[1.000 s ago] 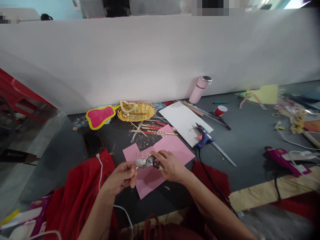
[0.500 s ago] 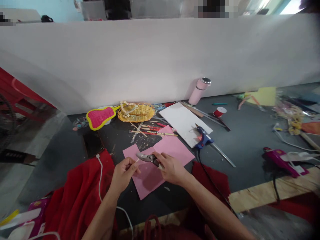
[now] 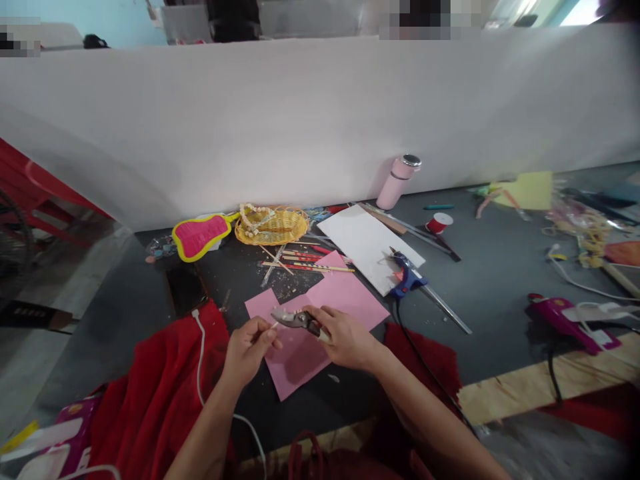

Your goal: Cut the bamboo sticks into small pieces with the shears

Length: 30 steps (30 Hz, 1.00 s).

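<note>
Over pink paper, cutters meet a thin stick

Right now the left hand [image 3: 247,347] pinches a thin wooden stick [image 3: 273,325] between thumb and fingertips, its tip offered to the blades. The right hand [image 3: 345,337] is closed round the handles of small metal cutters [image 3: 295,319], whose blades sit at the stick's end. Both hover just above the pink paper [image 3: 320,313], likely so that trimmings drop onto it. Red cloth [image 3: 150,393] and a white cable [image 3: 200,360] crowd the left; the blue glue gun [image 3: 406,280] lies near on the right. Open dark surface [image 3: 490,280] lies beyond.
</note>
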Motion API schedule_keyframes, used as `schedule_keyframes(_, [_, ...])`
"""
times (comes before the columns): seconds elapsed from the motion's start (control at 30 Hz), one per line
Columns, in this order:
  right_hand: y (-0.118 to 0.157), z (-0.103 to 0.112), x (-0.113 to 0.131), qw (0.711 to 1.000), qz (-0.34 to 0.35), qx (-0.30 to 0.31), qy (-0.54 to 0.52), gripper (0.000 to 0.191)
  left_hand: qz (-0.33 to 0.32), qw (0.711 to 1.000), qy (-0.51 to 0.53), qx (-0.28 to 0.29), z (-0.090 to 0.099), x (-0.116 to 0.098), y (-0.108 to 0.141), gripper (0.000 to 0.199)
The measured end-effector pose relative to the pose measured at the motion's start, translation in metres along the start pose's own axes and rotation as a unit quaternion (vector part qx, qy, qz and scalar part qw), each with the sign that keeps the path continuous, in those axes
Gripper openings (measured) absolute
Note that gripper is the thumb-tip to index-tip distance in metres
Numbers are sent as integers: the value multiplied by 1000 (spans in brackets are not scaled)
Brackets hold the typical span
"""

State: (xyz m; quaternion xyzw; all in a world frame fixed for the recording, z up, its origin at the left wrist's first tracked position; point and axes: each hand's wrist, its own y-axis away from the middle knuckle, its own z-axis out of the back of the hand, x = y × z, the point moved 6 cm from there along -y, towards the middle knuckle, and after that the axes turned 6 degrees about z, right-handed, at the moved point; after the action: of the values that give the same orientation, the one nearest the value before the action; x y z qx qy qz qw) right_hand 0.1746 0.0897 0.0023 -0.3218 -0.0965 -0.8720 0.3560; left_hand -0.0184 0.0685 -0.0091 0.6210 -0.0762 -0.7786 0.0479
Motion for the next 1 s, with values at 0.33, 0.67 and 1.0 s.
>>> schedule_keyframes(0.33, [-5,-2,-4,996,5,-17,82,58,130,963,178,153,-17,12,-2,40])
schedule_keyframes(0.67, [-3,-4,-1,998,-35,11,59,52,159,962,186,125,-15,17,-3,40])
schedule_keyframes(1.0, [-1,-9,2,999,-24,11,-26,45,31,998,54,29,0,13,-6,31])
